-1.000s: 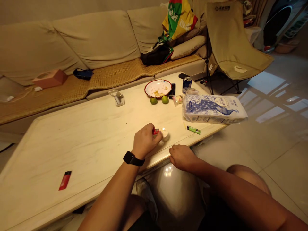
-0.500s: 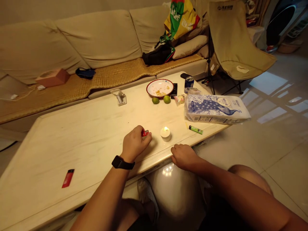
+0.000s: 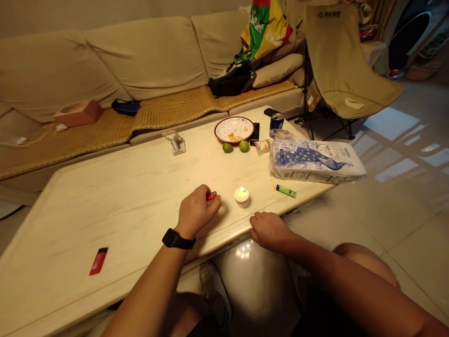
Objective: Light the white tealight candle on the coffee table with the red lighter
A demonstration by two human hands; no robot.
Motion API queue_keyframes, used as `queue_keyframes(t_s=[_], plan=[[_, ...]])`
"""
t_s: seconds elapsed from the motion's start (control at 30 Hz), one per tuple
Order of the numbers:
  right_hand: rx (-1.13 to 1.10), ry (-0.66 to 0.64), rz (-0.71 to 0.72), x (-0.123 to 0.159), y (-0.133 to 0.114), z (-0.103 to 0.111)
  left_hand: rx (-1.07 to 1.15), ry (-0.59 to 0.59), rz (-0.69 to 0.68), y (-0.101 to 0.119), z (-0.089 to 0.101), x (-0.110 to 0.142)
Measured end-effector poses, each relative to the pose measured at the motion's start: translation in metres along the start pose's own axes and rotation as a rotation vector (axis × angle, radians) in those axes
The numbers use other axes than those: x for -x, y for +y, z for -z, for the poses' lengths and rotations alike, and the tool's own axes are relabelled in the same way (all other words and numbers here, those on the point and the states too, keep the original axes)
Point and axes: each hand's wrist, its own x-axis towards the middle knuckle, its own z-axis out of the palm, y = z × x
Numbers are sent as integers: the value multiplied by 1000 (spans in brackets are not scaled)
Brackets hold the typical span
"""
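My left hand [image 3: 197,210], with a black watch on the wrist, is closed around a red lighter [image 3: 211,196] whose metal top shows past the fingers. To its right, a small white candle [image 3: 242,197] stands upright with a lit flame. My right hand [image 3: 269,230] is curled at the near edge of the pale table [image 3: 147,201]; its fingertips are hidden, so I cannot make out whether it grips anything. A green lighter-shaped item [image 3: 286,191] lies right of the candle. At the left lies a flat red item with a black end [image 3: 98,261].
A plate with food scraps [image 3: 224,131], limes [image 3: 244,146], a dark blue can [image 3: 276,122] and a large tissue pack [image 3: 315,159] occupy the far right. A white plastic holder [image 3: 174,142] lies near the back edge. Behind are a sofa [image 3: 147,56] and folding chair [image 3: 343,61].
The view shifts very slightly. Both hands keep their places, the lighter stays in the left hand, and the candle remains lit.
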Motion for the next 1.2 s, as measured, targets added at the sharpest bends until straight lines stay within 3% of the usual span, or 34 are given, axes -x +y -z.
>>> queue_keyframes(t_s=[0.4,0.87,1.2], plan=[[3,9,-2,-1,0,-3,4,-3,-1,1,-1,0],[0,26,-4,1,-1,0,5,-23,-92,51,-12,-11],[-5,22,11,1,-1,2,-44,-56,-115,61,-17,-19]])
